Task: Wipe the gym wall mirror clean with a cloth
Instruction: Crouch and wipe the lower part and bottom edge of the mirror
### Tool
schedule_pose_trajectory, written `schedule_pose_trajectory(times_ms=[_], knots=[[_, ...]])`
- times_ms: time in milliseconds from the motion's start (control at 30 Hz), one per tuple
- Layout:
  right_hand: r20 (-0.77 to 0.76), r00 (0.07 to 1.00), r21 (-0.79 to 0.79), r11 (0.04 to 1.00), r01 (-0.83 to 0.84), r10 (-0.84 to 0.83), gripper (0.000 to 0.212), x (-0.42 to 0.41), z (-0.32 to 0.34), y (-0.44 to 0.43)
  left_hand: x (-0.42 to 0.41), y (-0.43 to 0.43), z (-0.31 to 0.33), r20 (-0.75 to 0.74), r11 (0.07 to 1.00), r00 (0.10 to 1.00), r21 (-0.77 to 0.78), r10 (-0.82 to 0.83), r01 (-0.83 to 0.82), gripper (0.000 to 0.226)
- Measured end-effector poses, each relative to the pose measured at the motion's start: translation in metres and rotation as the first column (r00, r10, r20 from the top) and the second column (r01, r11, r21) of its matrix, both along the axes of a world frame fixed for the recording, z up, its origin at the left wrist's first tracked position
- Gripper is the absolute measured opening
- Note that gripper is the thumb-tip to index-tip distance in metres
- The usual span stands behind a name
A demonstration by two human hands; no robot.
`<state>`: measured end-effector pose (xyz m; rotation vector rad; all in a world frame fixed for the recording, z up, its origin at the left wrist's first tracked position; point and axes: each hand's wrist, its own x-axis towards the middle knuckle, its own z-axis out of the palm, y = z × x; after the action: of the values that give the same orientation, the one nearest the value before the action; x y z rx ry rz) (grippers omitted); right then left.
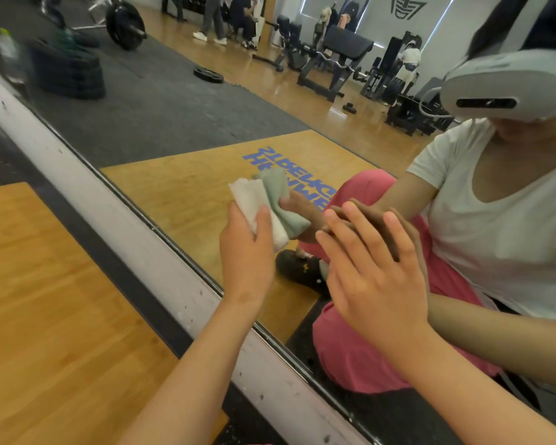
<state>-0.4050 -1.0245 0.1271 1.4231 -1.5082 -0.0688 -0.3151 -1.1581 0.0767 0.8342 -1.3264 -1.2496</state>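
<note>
Item 1: blue lettering, two lines, printed on the wooden floor platform as reflected in the wall mirror; it is reversed, part-covered by the cloth, and not legible as words. Item 2: dark angular emblem on the reflected white wall, a graphic without readable letters. Item 3: small yellow logo on the black shoe, too small to identify.
</note>
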Motion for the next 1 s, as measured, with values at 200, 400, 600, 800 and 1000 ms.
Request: schedule_pose_trajectory(times_ms=[200, 400, 600, 800, 1000], knots=[[-0.020, 1.000, -0.007, 1.000, 0.006, -0.006, 0.039, 0.001, 0.001, 0.000, 0.000, 0.021, -0.061, 0.144, 0.983, 0.990, 0.181, 0.003, -0.030, 0.015], [-0.047, 0.999, 0.001, 1.000, 0.023, -0.023, 0.040, 0.001, 0.000, -0.001, 0.002, 0.030, -0.095, 0.249, 0.876, 0.964, 0.480, -0.089, -0.043, 0.032], [-0.055, 0.998, -0.004, 1.000, 0.024, -0.024, 0.039, 0.001, 0.000, -0.001, -0.009, 0.045, -0.038, 0.064, 0.908, 0.998, 0.418, -0.009, -0.019, 0.012], [-0.017, 1.000, -0.013, 1.000, 0.021, -0.021, 0.037, 0.004, 0.001, -0.002, -0.012, 0.066, 0.005, -0.057, 0.992, 0.997, 0.113, -0.051, 0.057, 0.011], [0.084, 0.996, 0.019, 1.000, -0.011, 0.010, 0.039, 0.013, 0.007, -0.003, -0.010, 0.051, -0.013, 0.039, 0.996, 0.999, 0.087, -0.019, 0.016, 0.013]])
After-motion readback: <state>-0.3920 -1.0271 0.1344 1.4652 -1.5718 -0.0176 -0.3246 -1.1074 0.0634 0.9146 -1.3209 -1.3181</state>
